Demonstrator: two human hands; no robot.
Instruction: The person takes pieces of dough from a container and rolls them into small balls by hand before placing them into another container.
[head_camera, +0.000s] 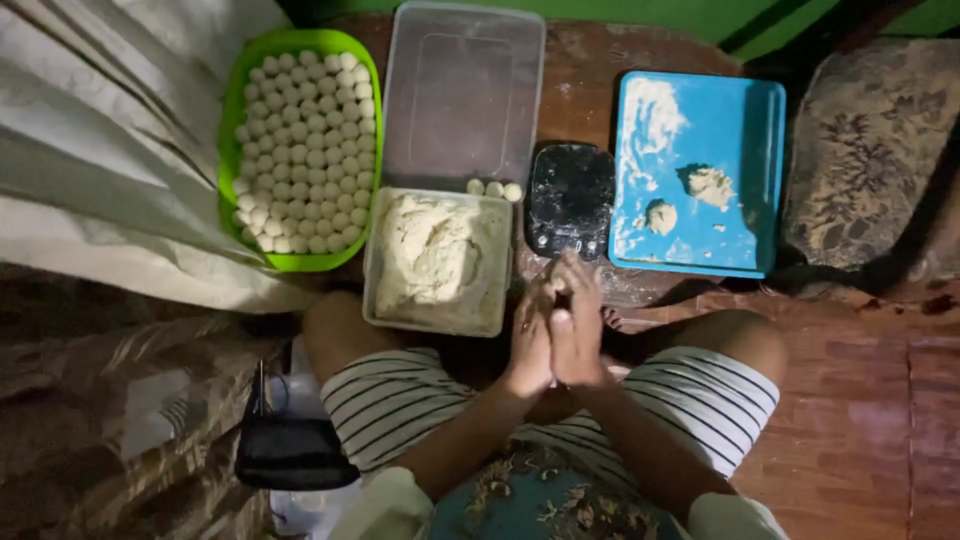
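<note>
The left hand (530, 335) and the right hand (580, 320) are pressed flat together, palm against palm, fingers pointing away from the body, just above the near edge of the low wooden desk (580, 70). A small pale bit of dough (556, 284) shows between the fingertips (most of it is hidden by the palms, so its shape cannot be told).

Just left of the hands sits a square container (372, 285) holding a large lump of dough (432, 250). Three small dough balls (494, 188) lie in a row on the desk at the container's far right corner. Beyond it lies a clear plastic lid (462, 90). Further left, a green tray (228, 150) is packed with rows of small round dough balls (305, 150).

Directly beyond the hands is a small black kitchen scale (570, 200), dusted with flour. To its right lies a blue tray (720, 130) with smears of flour and two rough dough pieces (710, 185). The person sits cross-legged in striped shorts (390, 400). A black pouch (290, 450) lies near the left knee.
</note>
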